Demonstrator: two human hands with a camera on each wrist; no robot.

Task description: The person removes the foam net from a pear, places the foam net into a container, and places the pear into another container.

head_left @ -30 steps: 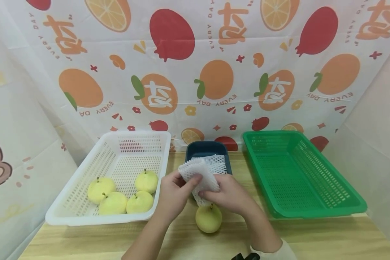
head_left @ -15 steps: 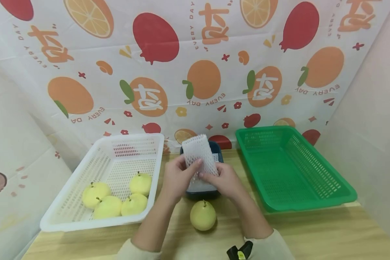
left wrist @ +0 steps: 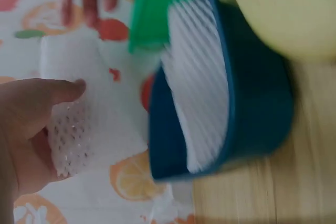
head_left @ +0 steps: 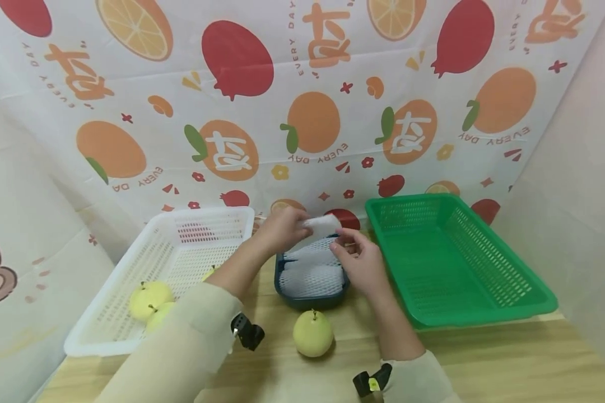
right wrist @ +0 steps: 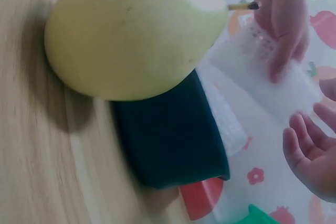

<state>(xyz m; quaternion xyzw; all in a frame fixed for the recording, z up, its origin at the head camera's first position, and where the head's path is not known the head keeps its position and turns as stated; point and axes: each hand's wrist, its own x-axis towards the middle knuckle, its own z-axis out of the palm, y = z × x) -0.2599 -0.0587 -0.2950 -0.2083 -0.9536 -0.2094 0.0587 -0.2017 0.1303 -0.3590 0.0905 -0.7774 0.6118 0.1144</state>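
Observation:
My left hand [head_left: 282, 229] holds a white foam fruit net [head_left: 324, 225] above the dark blue box [head_left: 310, 303]. In the left wrist view, the thumb lies across the flattened net [left wrist: 79, 103] with fingers behind it. My right hand [head_left: 364, 264] is at the net's right end, fingers loosely bent and gripping nothing; the right wrist view does not settle whether a fingertip touches the net [right wrist: 257, 72]. More foam nets [head_left: 312, 280] lie in the box. One yellow-green pear [head_left: 313, 334] stands on the table in front of the box, stem up.
A white basket [head_left: 106, 348] with pears [head_left: 150, 299] stands at the left, partly hidden by my left sleeve. At the right is a green basket [head_left: 448, 268]. A fruit-print cloth [head_left: 312, 184] hangs behind the wooden table [head_left: 484, 364].
My hands have moved apart; the right one has let go of the net. My left hand has gone up and back with the net, uncovering the box and its nets.

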